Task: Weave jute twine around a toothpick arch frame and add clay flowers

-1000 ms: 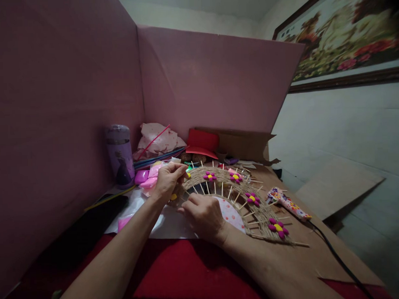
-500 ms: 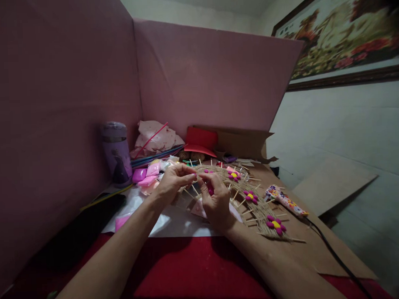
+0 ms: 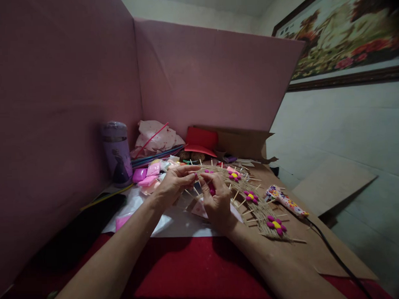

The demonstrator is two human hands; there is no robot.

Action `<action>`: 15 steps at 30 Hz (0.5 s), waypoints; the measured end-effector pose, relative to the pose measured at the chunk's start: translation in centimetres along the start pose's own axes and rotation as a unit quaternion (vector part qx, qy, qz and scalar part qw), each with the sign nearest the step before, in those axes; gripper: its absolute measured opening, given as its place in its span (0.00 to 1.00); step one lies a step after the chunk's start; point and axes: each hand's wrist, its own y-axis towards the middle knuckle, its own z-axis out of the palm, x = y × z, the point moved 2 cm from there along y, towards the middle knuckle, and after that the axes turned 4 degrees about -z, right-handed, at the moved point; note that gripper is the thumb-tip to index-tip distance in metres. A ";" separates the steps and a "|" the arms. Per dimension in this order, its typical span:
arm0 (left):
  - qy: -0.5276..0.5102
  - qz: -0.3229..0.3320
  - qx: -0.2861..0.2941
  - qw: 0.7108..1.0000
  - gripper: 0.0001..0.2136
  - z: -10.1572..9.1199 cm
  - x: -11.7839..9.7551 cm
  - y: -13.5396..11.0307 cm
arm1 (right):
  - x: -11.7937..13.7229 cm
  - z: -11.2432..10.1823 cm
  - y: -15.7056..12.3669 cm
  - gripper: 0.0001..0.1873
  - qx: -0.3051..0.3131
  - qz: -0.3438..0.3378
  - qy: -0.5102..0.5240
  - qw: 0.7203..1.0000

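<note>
"How are the hands posed?"

"Both forearms extend inward and forward over the red-cloth-covered worktop point(image 3: 190, 267). The left hand point(image 3: 174, 182) pinches a small magenta bit point(image 3: 195, 176); the right hand point(image 3: 217, 201) curls round a rounded magenta lump point(image 3: 212, 191), its fingertips just beside the left's."

"And the arched tan twine band with pale wooden sticks point(image 3: 263, 212)?"

"It lies beneath and beyond the hands, partly hidden by them. Its long axis curves from behind them toward the near right, where one stick end points right. Five-petalled magenta flowers with yellow centres point(image 3: 276, 225) stud it."

"What bounds the space?"

"Dull-pink upright panels point(image 3: 200, 79), left and behind. Rightward, brown flat cardboard point(image 3: 316, 255) runs past the flower-patterned glue gun point(image 3: 286, 202) to a slanting edge."
</note>
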 end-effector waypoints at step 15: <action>0.099 -0.012 0.037 0.994 0.16 -0.1 0.5 0.1 | 0.1 -0.1 0.3 0.04 -0.011 -0.008 0.024 1.000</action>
